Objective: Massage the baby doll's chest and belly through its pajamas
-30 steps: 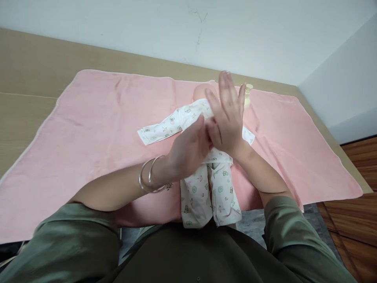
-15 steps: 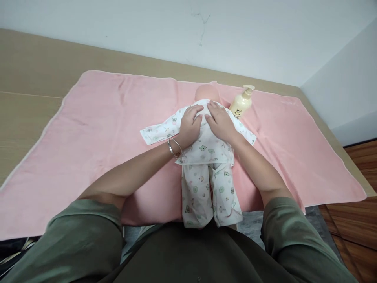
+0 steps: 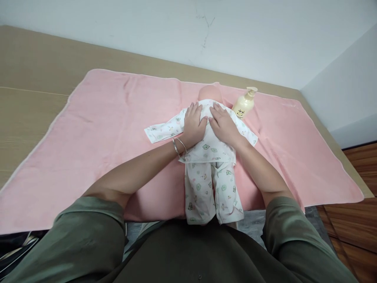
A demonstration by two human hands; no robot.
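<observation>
In my remote view, blanket (image 3: pixel 123 129) over the table (image 3: pixel 38 59), doll (image 3: pixel 210 151) on the blanket, its head (image 3: pixel 210 93) toward the wall (image 3: pixel 165 31) behind, legs (image 3: pixel 200 194) at the near edge, pump bottle (image 3: pixel 244 105) right of the head.

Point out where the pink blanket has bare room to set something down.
The pink blanket is bare left of the doll and right of the pump bottle, out to its side edges. It's crowded mid-blanket: the left hand and right hand lie on the patterned top, near the bottle.
</observation>
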